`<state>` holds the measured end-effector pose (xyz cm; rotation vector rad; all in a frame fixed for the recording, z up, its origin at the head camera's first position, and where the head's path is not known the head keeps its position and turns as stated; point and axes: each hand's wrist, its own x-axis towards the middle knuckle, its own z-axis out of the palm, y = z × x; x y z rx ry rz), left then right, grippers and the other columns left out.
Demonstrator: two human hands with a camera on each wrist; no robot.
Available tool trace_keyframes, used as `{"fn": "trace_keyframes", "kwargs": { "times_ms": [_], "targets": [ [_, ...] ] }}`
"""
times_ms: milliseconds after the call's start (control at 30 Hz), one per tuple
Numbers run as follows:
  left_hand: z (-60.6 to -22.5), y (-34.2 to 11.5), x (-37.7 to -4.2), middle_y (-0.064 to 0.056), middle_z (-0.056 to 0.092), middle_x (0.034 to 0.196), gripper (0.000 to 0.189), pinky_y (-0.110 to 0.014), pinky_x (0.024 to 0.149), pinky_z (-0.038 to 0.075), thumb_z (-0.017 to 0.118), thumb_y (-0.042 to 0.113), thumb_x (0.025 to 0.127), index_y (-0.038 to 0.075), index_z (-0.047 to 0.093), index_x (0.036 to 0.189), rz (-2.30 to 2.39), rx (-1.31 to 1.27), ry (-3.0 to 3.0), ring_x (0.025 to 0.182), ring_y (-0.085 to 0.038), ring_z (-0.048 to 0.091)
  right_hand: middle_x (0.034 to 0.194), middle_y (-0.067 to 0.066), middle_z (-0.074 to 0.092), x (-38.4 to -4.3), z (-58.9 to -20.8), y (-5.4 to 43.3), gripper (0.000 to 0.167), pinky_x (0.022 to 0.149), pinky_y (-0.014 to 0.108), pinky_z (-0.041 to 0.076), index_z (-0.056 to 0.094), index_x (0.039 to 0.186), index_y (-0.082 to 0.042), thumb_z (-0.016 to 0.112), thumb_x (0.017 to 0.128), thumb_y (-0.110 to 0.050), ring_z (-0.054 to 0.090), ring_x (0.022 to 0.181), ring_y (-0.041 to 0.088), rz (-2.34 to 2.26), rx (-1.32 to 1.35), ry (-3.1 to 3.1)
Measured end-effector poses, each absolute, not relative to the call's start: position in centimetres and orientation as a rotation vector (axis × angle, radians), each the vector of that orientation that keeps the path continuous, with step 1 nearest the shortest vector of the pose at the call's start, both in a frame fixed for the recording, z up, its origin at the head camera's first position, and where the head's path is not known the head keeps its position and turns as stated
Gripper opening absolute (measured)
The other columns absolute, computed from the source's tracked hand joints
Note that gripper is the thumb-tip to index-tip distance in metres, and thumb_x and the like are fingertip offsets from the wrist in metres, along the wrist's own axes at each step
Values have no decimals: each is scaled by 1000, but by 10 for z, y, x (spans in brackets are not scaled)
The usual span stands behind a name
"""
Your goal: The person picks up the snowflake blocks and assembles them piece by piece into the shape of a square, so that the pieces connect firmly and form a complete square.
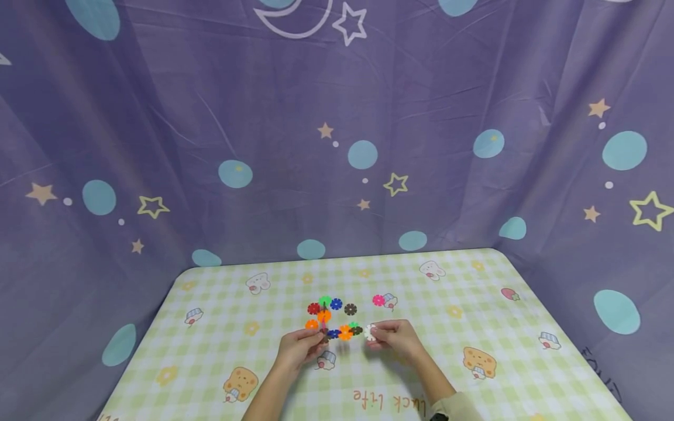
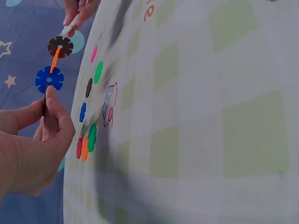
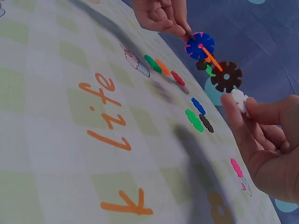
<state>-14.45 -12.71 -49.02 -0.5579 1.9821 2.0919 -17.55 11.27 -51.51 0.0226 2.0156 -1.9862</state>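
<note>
Above the checked tablecloth [image 1: 210, 351] lettered "luck life", the left hand [image 1: 298, 349] pinches a chain of notched discs [image 1: 344, 332], blue, orange, brown; the right hand [image 1: 396, 338] pinches a white notched disc [image 1: 368, 332] just beside it.

White disc [image 3: 239, 99] partly covered by right hand [image 1: 394, 338], moon print [image 1: 295, 24] cropped at head view's top edge

A purple fabric backdrop [image 1: 295, 105] with teal spots, stars and a moon outline hangs behind the table [image 1: 200, 351] and along its left and right sides; a pale green-and-white checked cover [image 1: 526, 386] lies over the table, soft shadows [image 3: 198, 172] falling on it
</note>
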Motion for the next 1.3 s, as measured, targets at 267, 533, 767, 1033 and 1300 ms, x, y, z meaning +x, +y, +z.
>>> {"fn": "trace_keyframes", "kwargs": {
  "times_ms": [267, 533, 767, 1033, 1300],
  "targets": [
    [-491, -128, -143, -7, 74, 87, 34, -22, 66, 58, 67, 4, 86, -11, 61, 117, 2075, -519, 2003, 66, -7, 66, 87, 20, 74, -175, -514, 110, 32, 71, 34, 60, 62, 109, 15, 66, 89, -9, 73, 68, 19, -1989, 64, 2029],
    [-491, -128, -142, -6, 74, 85, 34, -19, 64, 57, 68, 7, 87, -10, 62, 115, 2049, -474, 2013, 67, -7, 67, 88, 19, 74, -173, -512, 108, 31, 73, 38, 60, 63, 109, 13, 67, 88, -10, 73, 68, 19, -1966, 75, 2060],
    [-489, -123, -142, -5, 74, 78, 29, -18, 58, 54, 69, 7, 86, -11, 65, 107, 2003, -448, 2092, 61, -6, 65, 87, 20, 73, -171, -512, 107, 29, 69, 35, 60, 63, 108, 14, 66, 88, -6, 72, 65, 18, -1961, 89, 2071],
    [-488, -118, -144, -12, 74, 82, 27, -21, 59, 57, 69, 4, 85, -13, 65, 106, 1969, -413, 2222, 62, -9, 68, 89, 26, 72, -169, -515, 108, 29, 67, 35, 61, 62, 107, 17, 66, 85, 0, 72, 64, 21, -2000, 75, 2073],
    [-487, -116, -143, -17, 74, 83, 24, -26, 60, 59, 69, 1, 84, -13, 66, 103, 1996, -460, 2299, 61, -11, 68, 89, 28, 71, -166, -505, 103, 26, 67, 36, 61, 63, 105, 16, 66, 86, -2, 72, 63, 20, -2005, 9, 2095]
  ]
}}
